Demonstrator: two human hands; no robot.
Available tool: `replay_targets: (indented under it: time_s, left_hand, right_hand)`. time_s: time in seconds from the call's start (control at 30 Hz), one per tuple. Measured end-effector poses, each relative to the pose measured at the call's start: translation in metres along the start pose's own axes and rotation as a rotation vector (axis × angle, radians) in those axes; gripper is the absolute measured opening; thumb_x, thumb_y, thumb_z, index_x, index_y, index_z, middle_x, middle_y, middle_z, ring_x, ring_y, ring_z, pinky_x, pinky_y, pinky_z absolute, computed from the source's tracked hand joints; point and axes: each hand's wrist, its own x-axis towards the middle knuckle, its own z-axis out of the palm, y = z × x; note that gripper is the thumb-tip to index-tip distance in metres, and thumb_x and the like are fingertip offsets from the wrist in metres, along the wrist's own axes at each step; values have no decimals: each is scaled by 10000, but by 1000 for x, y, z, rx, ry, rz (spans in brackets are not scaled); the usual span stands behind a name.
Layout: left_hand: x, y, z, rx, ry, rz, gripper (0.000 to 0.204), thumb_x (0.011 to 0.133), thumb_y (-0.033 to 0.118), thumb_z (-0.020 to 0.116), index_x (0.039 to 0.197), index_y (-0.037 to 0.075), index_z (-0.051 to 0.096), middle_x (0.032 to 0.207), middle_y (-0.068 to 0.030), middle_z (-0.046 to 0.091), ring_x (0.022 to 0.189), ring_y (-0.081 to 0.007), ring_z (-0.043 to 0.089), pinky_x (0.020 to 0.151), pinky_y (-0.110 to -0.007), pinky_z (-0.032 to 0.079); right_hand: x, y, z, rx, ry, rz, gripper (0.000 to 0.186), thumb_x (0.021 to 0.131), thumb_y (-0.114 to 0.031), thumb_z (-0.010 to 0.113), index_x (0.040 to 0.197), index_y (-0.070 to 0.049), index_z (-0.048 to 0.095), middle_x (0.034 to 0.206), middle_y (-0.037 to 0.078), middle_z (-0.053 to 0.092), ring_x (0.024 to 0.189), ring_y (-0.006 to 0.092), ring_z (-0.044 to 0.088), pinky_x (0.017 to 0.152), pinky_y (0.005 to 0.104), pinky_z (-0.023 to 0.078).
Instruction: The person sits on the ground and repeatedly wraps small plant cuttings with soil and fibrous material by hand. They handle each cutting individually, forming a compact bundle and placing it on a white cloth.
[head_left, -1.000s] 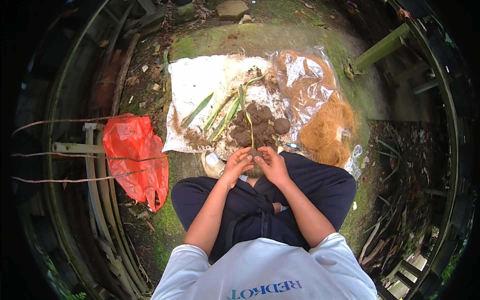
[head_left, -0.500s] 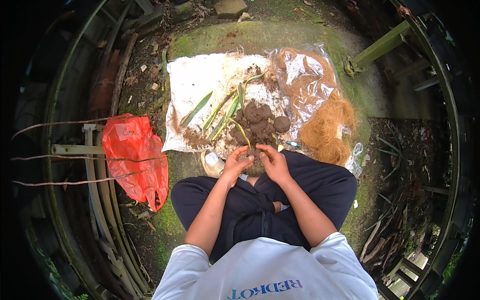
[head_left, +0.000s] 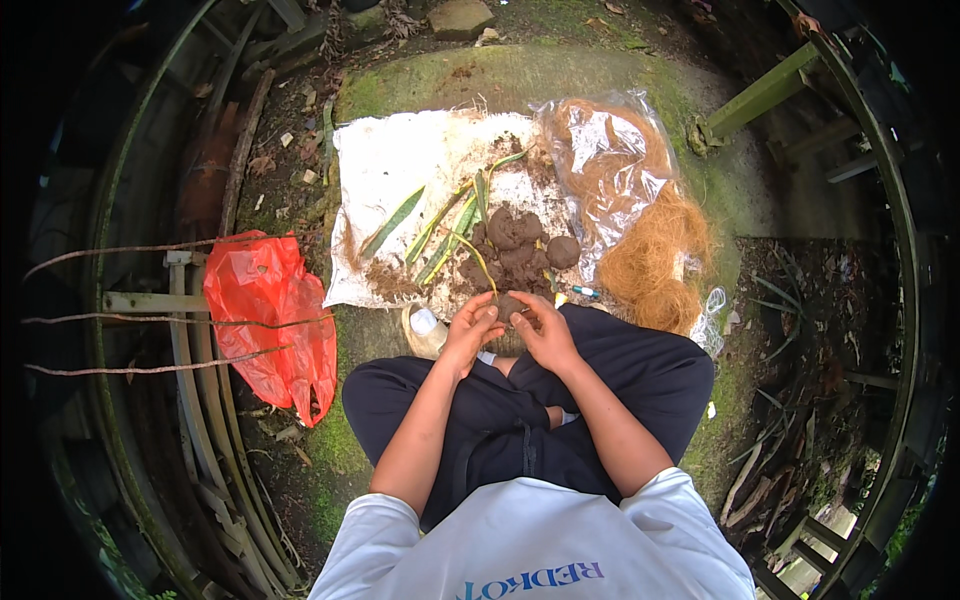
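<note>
You hold a small brown ball of moist soil (head_left: 510, 305) between both hands, just above your crossed legs. Your left hand (head_left: 472, 328) curls around its left side and your right hand (head_left: 545, 330) cups the right, fingers closed on it (a thin yellow-green stem rises from it). Just beyond your fingertips lies a heap of dark soil clumps (head_left: 515, 245) on a white plastic sheet (head_left: 390, 170). Right of your right hand sits orange-brown coconut fibre (head_left: 650, 260); well left of your left hand, a red plastic bag (head_left: 265, 310).
</note>
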Motion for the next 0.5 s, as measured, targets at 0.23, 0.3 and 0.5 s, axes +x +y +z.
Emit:
replay_targets:
  time_s: [0.23,0.3,0.5]
  left_hand:
    - [0,0,1,52,25,2,395,1019,153,571,1393,68,474,1119,-65,621,990,-153,623,904,-322,534]
    - [-3,3,3,60,31,-3,387,1024,141,557,1393,65,472,1097,-61,621,993,-155,625,909,-323,533]
    - [0,-2,-1,76,55,19,418,993,224,639,1370,70,542,1078,-46,653,865,-108,642,741,-252,550]
  right_hand:
    - [0,1,-1,1,-91,-19,432,946,-136,612,1376,-144,574,1182,167,626,1046,303,654,867,360,538]
    - [-1,4,0,-2,-101,-19,441,947,-144,611,1386,-141,564,1186,168,629,1062,310,653,869,363,539]
    - [-1,5,4,50,-77,-27,449,945,-179,639,1382,-113,554,1179,161,635,1000,285,672,836,360,540]
